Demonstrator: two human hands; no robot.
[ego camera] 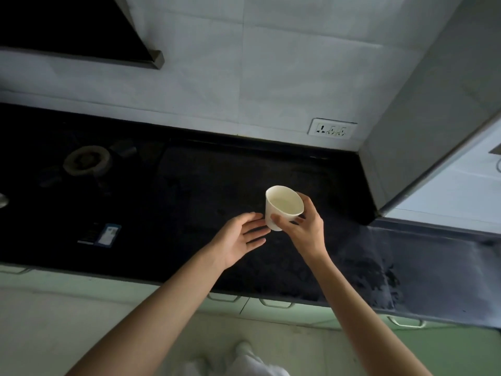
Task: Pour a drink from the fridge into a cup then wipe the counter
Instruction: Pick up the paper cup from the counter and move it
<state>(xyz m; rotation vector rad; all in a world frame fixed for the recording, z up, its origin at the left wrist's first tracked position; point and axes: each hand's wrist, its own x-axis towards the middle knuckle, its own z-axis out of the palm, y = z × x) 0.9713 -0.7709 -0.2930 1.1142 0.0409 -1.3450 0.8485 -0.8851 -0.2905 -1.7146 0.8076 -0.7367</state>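
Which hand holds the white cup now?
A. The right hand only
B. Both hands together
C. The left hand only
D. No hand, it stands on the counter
A: the right hand has its thumb and fingers round the white cup, while the left hand lies open beside it.

Cup (282,210) base behind right hand (303,229); card (107,234) print unreadable.

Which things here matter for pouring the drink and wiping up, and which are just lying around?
Job: white paper cup, held by the right hand; open left hand beside it; black stone counter.
Lying about: gas burner ring; small blue-and-white packet; white wall socket.
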